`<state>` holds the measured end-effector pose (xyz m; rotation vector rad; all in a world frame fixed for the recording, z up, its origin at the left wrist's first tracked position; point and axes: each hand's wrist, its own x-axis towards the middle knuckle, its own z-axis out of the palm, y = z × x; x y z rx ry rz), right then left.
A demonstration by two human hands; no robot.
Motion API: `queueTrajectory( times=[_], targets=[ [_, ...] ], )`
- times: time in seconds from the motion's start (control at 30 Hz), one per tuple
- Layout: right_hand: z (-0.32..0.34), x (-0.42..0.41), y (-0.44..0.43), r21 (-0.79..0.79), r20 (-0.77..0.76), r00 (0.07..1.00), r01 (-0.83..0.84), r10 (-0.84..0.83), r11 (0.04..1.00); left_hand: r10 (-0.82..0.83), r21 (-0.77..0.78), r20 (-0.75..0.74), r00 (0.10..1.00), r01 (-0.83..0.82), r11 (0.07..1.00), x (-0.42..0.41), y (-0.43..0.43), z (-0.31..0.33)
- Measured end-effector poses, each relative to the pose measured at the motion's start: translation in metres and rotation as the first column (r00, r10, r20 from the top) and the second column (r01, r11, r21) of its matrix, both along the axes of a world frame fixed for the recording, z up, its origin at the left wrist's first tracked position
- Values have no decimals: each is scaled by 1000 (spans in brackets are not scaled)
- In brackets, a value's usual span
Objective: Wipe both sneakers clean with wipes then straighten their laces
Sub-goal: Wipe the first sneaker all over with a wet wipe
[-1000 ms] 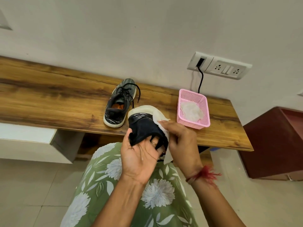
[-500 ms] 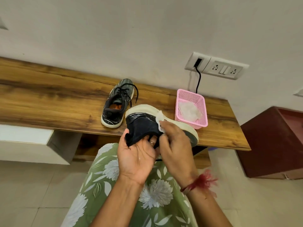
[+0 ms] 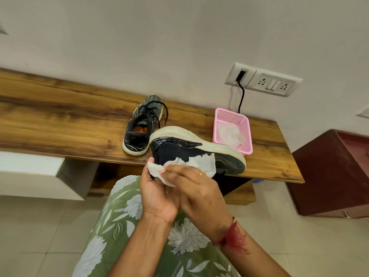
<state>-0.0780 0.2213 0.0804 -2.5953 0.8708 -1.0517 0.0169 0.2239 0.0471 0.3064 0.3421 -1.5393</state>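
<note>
Wooden shelf (image 3: 60, 124) along white wall (image 3: 139, 47). Held sneaker (image 3: 179, 148) just off shelf's front edge, mid-frame, tipped on its side: thick sole uppermost, heel to 9 o'clock, toe to 3 o'clock. Dark upper, glossy black heel panel, off-white midsole.

Left hand (image 3: 157, 190) below heel, palm up, thumb (image 3: 150, 161) hooked at heel end and touching wipe's corner; gripping sneaker, other fingers hidden. Right hand (image 3: 201, 190) laid over left, fingers (image 3: 175, 170) bent onto white wipe (image 3: 203, 162), pinning it against upper. Wipe crumpled, spread from heel toward 3 o'clock.

Second sneaker (image 3: 139, 132) at 11 o'clock of held one, upright on shelf, toe to wall, black laces (image 3: 165, 114) loose, orange insole showing. Pink basket (image 3: 247, 134) at 2 o'clock, on shelf, crumpled tissue (image 3: 229, 134) inside.
</note>
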Motion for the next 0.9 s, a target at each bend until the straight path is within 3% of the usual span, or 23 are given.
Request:
queueTrajectory(
  times=[0.07, 0.13, 0.2, 0.23, 0.33, 0.4, 0.47, 0.53, 0.63, 0.67, 0.8, 0.9],
  targets=[
    [18, -5, 4, 290, 351, 920, 69, -173, 955, -41, -130, -40, 998, 35, 991, 1, -1, 2],
    [31, -16, -5, 548, 596, 663, 76, -453, 833, -22, -130, -23, 999, 19, 991, 2, -3, 3],
    [38, -34, -22, 711, 648, 424, -35, -633, 703, 1, -181, -63, 998, -12, 983, 3, -4, 2],
    [40, -41, -29, 751, 624, 391, -65, -676, 657, 8, -195, -72, 997, -22, 981, 3, -3, 4],
    [40, -53, -41, 758, 554, 475, 51, -684, 650, -29, -185, -43, 999, 21, 982, -1, -1, 8],
    [39, -47, -47, 685, 478, 613, 188, -629, 704, -52, -186, -20, 998, 48, 981, -3, -2, 8],
    [33, -37, -50, 606, 296, 758, 322, -582, 727, -69, -184, -9, 998, 66, 981, -5, -2, 7],
    [24, -27, -52, 519, 139, 818, 420, -558, 745, -89, -181, 3, 996, 88, 980, -7, -2, 8],
    [14, -16, -52, 264, -19, 816, 561, -577, 784, -101, -156, 41, 994, 107, 982, -9, -2, 6],
    [13, -13, -50, 244, -31, 805, 581, -592, 777, -105, -160, 54, 993, 113, 981, -9, -1, 6],
    [13, -3, -46, 298, -70, 760, 634, -646, 713, -100, -155, 102, 990, 115, 981, -10, -2, 3],
    [13, 1, -43, 304, -32, 771, 614, -636, 729, -77, -141, 150, 986, 99, 985, -11, -2, 5]
  ],
)
